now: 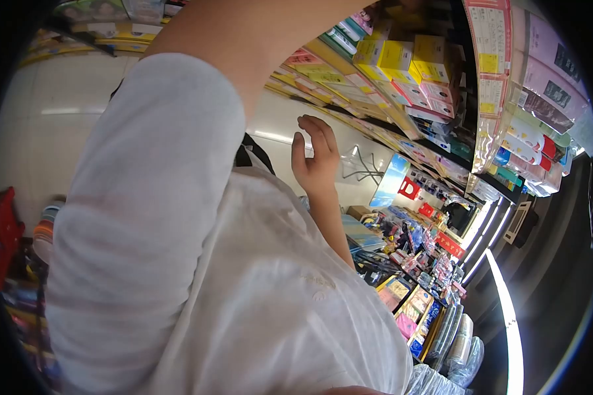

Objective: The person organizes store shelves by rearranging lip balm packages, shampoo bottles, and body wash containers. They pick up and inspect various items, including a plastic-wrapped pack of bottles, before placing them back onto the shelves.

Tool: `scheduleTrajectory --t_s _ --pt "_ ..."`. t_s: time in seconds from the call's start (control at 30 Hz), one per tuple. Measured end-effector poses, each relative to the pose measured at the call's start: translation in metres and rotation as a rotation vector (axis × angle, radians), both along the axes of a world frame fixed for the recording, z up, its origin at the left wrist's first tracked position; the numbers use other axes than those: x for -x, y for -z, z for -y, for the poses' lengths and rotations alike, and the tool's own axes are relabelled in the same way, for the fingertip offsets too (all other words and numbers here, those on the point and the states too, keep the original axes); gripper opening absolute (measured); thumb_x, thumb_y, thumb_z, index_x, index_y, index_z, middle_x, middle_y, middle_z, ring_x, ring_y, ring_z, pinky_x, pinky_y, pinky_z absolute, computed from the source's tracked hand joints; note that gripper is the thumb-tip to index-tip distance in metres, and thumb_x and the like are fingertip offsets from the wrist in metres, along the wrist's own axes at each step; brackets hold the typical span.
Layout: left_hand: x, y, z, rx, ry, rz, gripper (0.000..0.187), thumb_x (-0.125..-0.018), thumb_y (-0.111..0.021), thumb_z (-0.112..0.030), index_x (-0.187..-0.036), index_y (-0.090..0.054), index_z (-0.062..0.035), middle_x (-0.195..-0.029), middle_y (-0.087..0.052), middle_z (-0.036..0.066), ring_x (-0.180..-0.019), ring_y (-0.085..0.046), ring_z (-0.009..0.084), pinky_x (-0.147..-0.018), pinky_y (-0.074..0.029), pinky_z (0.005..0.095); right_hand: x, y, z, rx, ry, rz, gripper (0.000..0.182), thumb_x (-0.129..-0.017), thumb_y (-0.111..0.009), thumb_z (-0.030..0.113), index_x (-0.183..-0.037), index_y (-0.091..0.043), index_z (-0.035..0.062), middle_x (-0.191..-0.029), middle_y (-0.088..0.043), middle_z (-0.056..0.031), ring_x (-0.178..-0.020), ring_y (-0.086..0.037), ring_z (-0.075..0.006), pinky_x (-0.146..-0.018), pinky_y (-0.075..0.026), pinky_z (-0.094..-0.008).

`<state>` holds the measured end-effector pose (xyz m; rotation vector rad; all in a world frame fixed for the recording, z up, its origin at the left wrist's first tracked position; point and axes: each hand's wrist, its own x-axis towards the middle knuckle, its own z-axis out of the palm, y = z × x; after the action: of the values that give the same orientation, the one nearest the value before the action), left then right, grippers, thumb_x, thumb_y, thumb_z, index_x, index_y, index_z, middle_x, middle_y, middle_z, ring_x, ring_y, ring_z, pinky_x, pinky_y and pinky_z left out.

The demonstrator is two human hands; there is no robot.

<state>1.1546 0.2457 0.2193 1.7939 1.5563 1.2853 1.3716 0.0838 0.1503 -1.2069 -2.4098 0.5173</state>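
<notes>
My right hand [317,158] is raised in front of my white shirt [277,263]. Its thumb stands apart from slightly bent fingers, and nothing shows in it. Behind it is the pale shiny floor. My left arm [244,39] comes out of a wide white sleeve [138,197] and stretches across the top toward the shelves. The left hand lies beyond the upper edge of the picture. Nearest to that arm are yellow boxes [398,59] on a shelf, with pink-and-white boxes [435,99] beside them.
The view is strongly tilted. Shelf edges [491,66] carry price labels, with purple packs [547,59] close by. Stacked goods [415,250] fill displays farther off. A red object [5,230] stands at the left. A bright ceiling light [504,316] runs along the right.
</notes>
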Motion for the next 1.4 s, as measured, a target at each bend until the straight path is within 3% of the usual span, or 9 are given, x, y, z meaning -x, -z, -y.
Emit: scheduleTrajectory --t_s 0.53,0.67,0.8,0.9,0.93,1.0,1.17,1.27,1.4 --pt "-0.020 -0.030 -0.025 -0.046 -0.026 -0.173 0.043 -0.083 -0.069 -0.003 -0.125 -0.063 0.0074 -0.124 -0.064 0.030 -0.122 -0.060 0.0389 -0.098 -0.051 0.0433 -0.031 0.011 -0.011 0.068 -0.064 0.002 0.026 -0.089 -0.065 0.002 -0.115 -0.067 0.0011 -0.115 -0.067 -0.0199 -0.102 -0.068 -0.0379 -0.087 -0.056 -0.0420" --pt "-0.019 -0.037 -0.027 -0.054 -0.041 -0.154 0.043 -0.083 -0.069 -0.003 -0.124 -0.063 0.0075 -0.124 -0.064 0.030 -0.123 -0.060 0.0391 -0.098 -0.050 0.0433 -0.030 0.009 -0.015 0.023 -0.074 -0.048 0.025 -0.089 -0.066 0.001 -0.114 -0.068 0.0014 -0.111 -0.070 -0.0165 -0.094 -0.071 -0.0289 -0.085 -0.056 -0.0368" --pt "-0.007 -0.026 -0.008 -0.088 -0.076 0.014 0.043 -0.083 -0.069 -0.003 -0.124 -0.063 0.0076 -0.124 -0.064 0.030 -0.123 -0.060 0.0393 -0.099 -0.050 0.0433 -0.024 0.007 -0.019 0.028 -0.061 -0.143 0.023 -0.089 -0.067 -0.001 -0.112 -0.068 0.0002 -0.111 -0.070 -0.0166 -0.091 -0.071 -0.0256 -0.083 -0.057 -0.0347" --pt "-0.005 0.012 0.036 -0.110 -0.075 0.191 0.062 -0.085 -0.069 0.004 -0.142 -0.047 0.0031 -0.134 -0.055 0.026 -0.126 -0.057 0.0407 -0.100 -0.050 0.0399 -0.020 -0.001 -0.024 0.070 -0.047 -0.185 0.027 -0.090 -0.066 0.000 -0.117 -0.065 -0.0010 -0.112 -0.069 -0.0176 -0.094 -0.071 -0.0272 -0.085 -0.056 -0.0362" --pt "-0.009 0.021 0.058 -0.286 -0.096 0.354 0.065 -0.086 -0.067 0.007 -0.146 -0.042 0.0017 -0.135 -0.055 0.022 -0.125 -0.059 0.0373 -0.100 -0.050 0.0378 -0.020 -0.004 -0.023 0.095 -0.040 -0.193 0.029 -0.091 -0.066 0.001 -0.120 -0.063 -0.0015 -0.112 -0.068 -0.0181 -0.096 -0.070 -0.0285 -0.086 -0.056 -0.0372" --pt "-0.021 0.042 0.085 -0.143 0.241 1.163 0.071 -0.087 -0.067 0.010 -0.150 -0.037 -0.0015 -0.135 -0.056 0.011 -0.123 -0.061 0.0251 -0.101 -0.050 0.0339 -0.014 -0.008 -0.024 0.291 0.077 -0.499 0.036 -0.095 -0.064 0.004 -0.130 -0.056 -0.0029 -0.116 -0.067 -0.0175 -0.098 -0.070 -0.0262 -0.087 -0.055 -0.0370" --pt "-0.007 0.084 0.117 0.090 0.291 1.117 0.078 -0.082 -0.071 0.010 -0.151 -0.038 -0.0059 -0.138 -0.056 0.006 -0.124 -0.059 0.0172 -0.100 -0.051 0.0323 0.008 -0.040 -0.043 0.599 0.038 -0.964 0.065 -0.105 -0.056 0.029 -0.155 -0.028 -0.0014 -0.138 -0.053 -0.0222 -0.110 -0.067 -0.0277 -0.089 -0.057 -0.0389" --pt "0.000 0.069 0.127 0.159 0.272 1.005 0.074 -0.082 -0.073 0.009 -0.148 -0.042 -0.0080 -0.136 -0.058 0.007 -0.123 -0.060 0.0178 -0.099 -0.052 0.0328 0.023 -0.058 -0.047 0.561 -0.008 -0.854 0.068 -0.105 -0.050 0.041 -0.157 -0.028 0.0023 -0.146 -0.048 -0.0197 -0.116 -0.064 -0.0330 -0.094 -0.055 -0.0457" --pt "-0.003 0.066 0.130 0.099 0.300 0.916 0.061 -0.089 -0.073 -0.001 -0.144 -0.049 -0.0100 -0.132 -0.061 0.006 -0.120 -0.062 0.0175 -0.102 -0.052 0.0345 0.034 -0.061 -0.048 0.573 0.017 -0.883 0.062 -0.103 -0.056 0.027 -0.155 -0.032 0.0016 -0.143 -0.052 -0.0181 -0.119 -0.062 -0.0290 -0.094 -0.055 -0.0427"
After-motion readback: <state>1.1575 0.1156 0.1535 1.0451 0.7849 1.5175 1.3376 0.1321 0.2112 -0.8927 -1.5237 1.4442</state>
